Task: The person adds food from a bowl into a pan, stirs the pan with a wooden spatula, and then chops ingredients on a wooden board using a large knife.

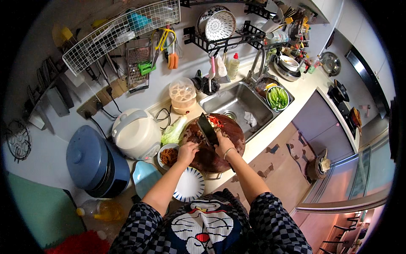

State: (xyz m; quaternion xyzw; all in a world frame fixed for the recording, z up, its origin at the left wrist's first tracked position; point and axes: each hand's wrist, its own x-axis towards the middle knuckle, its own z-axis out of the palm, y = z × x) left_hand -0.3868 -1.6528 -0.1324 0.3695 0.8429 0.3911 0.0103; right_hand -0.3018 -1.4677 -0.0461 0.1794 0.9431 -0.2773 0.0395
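A round dark wooden chopping board (230, 129) lies on the counter beside the sink. My right hand (223, 145) grips the handle of a broad cleaver (207, 128), whose blade rests on the board. Chopped red pieces (215, 121) lie on the board just beyond the blade. My left hand (187, 151) presses down on the board's left part, fingers curled next to the blade; what lies under the fingers is too small to tell. A pale green leafy vegetable (173, 132) lies at the board's left edge.
A small bowl of brown shreds (168, 156) and a patterned white plate (190, 185) sit near my left arm. A white rice cooker (136, 133) and a blue pot (93, 163) stand at left. The steel sink (237, 106) and a bowl of green vegetables (278, 98) lie beyond the board.
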